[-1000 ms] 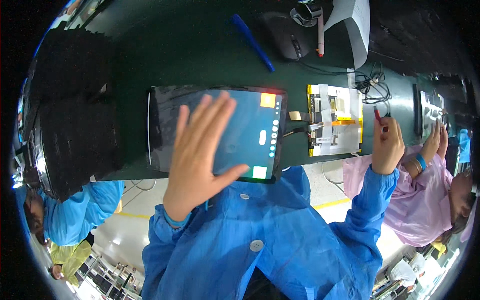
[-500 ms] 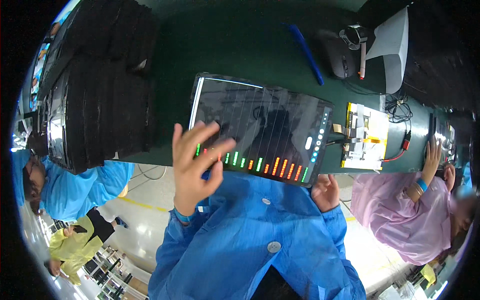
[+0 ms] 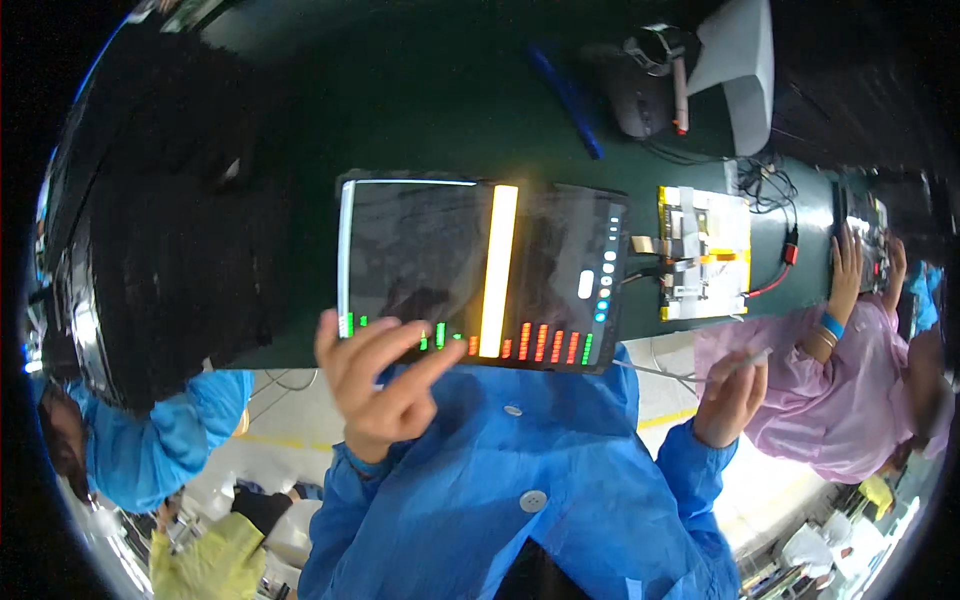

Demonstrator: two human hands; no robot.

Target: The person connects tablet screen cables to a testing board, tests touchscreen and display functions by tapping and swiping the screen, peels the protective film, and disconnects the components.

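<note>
A tablet screen (image 3: 420, 250) lies at the table's near edge, dark with a tall yellow bar, white lines along two edges and rows of red and green text. My left hand (image 3: 385, 385) is over its lower left corner, fingers stretched out and apart; whether the fingertips touch the glass I cannot tell. To the right of the screen, off the table edge, my right hand (image 3: 733, 405) pinches the white plug (image 3: 752, 357) of a thin white cable (image 3: 665, 373). Short leads join the screen to a circuit board with silver and yellow parts (image 3: 705, 255).
At the back are a blue pen (image 3: 565, 100), a black mouse (image 3: 640, 105) and a white sheet (image 3: 740, 60). Black cables and a red connector (image 3: 791, 253) lie right of the board. Black stacked items (image 3: 170, 230) fill the left. A co-worker's hand (image 3: 847, 265) rests at right.
A yellow bar has appeared on the screen. My right hand has moved right, away from the screen's corner, and now shows a white cable plug. The view has shifted somewhat.
</note>
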